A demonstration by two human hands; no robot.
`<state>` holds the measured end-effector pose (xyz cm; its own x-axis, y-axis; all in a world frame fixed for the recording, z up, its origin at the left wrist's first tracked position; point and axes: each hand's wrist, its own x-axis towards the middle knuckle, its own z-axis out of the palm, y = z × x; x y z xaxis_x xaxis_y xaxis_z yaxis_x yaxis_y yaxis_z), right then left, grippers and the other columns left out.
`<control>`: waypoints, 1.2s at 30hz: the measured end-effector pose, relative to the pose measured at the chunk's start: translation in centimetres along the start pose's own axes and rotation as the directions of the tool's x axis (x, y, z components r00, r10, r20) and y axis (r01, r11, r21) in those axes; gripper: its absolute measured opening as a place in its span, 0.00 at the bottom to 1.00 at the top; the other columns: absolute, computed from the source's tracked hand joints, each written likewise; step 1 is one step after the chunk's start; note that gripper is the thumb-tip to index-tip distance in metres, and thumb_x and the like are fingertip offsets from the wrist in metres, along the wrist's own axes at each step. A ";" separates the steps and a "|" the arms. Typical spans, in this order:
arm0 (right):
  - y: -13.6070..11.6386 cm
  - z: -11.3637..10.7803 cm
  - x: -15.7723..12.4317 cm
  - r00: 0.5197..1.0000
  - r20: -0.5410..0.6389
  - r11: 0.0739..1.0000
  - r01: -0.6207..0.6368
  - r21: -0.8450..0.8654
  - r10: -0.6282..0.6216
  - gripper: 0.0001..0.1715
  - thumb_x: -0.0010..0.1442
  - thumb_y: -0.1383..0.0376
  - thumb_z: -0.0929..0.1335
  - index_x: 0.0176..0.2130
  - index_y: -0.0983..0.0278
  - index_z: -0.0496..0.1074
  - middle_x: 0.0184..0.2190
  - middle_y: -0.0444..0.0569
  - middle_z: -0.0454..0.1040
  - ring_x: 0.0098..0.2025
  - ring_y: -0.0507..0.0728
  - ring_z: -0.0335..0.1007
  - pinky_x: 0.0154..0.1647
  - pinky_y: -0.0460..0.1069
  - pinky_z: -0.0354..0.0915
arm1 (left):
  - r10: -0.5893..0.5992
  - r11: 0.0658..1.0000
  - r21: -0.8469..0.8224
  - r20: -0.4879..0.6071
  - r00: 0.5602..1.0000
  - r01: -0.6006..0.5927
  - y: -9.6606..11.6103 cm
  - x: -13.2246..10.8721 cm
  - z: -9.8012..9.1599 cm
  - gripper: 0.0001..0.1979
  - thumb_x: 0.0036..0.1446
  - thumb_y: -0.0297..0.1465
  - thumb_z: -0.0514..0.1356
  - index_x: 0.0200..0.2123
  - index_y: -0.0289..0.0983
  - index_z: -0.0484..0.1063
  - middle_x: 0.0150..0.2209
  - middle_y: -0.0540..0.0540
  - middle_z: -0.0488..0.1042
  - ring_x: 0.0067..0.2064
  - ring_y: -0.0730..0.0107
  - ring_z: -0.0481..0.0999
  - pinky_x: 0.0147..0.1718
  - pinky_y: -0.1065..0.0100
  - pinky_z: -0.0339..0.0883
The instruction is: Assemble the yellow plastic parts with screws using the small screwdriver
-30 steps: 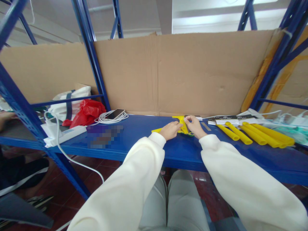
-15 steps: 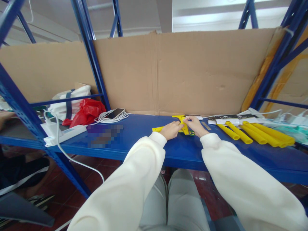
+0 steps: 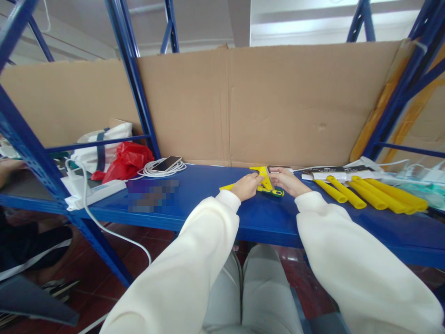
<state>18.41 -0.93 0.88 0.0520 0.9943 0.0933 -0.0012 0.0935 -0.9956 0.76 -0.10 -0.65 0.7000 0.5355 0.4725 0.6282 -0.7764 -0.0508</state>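
My left hand [image 3: 246, 186] is closed around a yellow plastic scraper head [image 3: 265, 177] with a wide T-shaped end, held just over the blue shelf. Close on its right is my right hand [image 3: 290, 181], its fingers drawn together at the scraper's edge. Whatever those fingertips hold is too small to make out. Under the scraper lies a yellow and dark green handle [image 3: 277, 192] like a screwdriver's. A yellow piece [image 3: 227, 187] sticks out left of my left hand.
Several yellow tubes [image 3: 368, 193] lie on the right of the blue shelf [image 3: 208, 211], by black and white packs [image 3: 325, 172]. To the left are a phone [image 3: 167, 163] on a coiled white cable, a red bag [image 3: 123, 160] and a power strip [image 3: 100, 193]. Cardboard [image 3: 278, 106] stands behind.
My right hand has shifted right and its fingers now reach in from the side. The grey metal strip that lay beside it no longer shows. More of the dark green handle is visible.
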 end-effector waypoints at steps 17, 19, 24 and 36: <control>-1.0 0.8 -1.7 0.980 0.180 0.992 -0.060 -0.110 0.079 0.09 0.57 0.75 0.72 0.26 0.68 0.71 0.19 0.47 0.75 0.21 0.49 0.71 0.24 0.42 0.71 | -0.254 0.967 0.029 0.074 0.964 0.253 1.1 -0.3 -0.8 0.25 0.66 0.30 0.51 0.65 0.34 0.56 0.59 0.34 0.70 0.54 0.55 0.77 0.50 0.60 0.70; -1.0 0.9 -1.8 0.980 0.186 0.993 -0.055 -0.105 0.074 0.09 0.56 0.74 0.73 0.26 0.68 0.71 0.19 0.47 0.75 0.21 0.50 0.72 0.24 0.42 0.71 | -0.266 0.963 0.073 0.105 0.958 0.259 1.2 -0.3 -0.9 0.26 0.67 0.31 0.50 0.67 0.35 0.54 0.59 0.35 0.71 0.53 0.54 0.78 0.48 0.60 0.71; -1.3 1.3 -2.2 0.984 0.154 0.991 -0.078 -0.108 0.094 0.08 0.56 0.75 0.73 0.27 0.69 0.72 0.19 0.48 0.75 0.23 0.51 0.73 0.25 0.43 0.71 | -0.258 0.959 0.160 0.152 0.954 0.234 1.1 -0.3 -1.1 0.27 0.67 0.28 0.49 0.68 0.36 0.53 0.56 0.35 0.74 0.51 0.55 0.79 0.47 0.61 0.71; -1.2 1.2 -1.9 0.981 0.156 0.989 -0.101 -0.106 0.117 0.10 0.57 0.75 0.72 0.26 0.68 0.72 0.19 0.47 0.75 0.20 0.49 0.72 0.24 0.42 0.71 | -0.237 0.952 0.244 0.203 0.950 0.185 1.3 -0.1 -1.6 0.27 0.67 0.27 0.49 0.68 0.37 0.53 0.54 0.34 0.75 0.50 0.56 0.79 0.46 0.62 0.71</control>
<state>17.07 -2.91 1.90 -0.1047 0.9942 -0.0242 0.0993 -0.0138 -0.9950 0.96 -1.70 0.61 0.5854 0.7600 0.2823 0.8104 -0.5588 -0.1760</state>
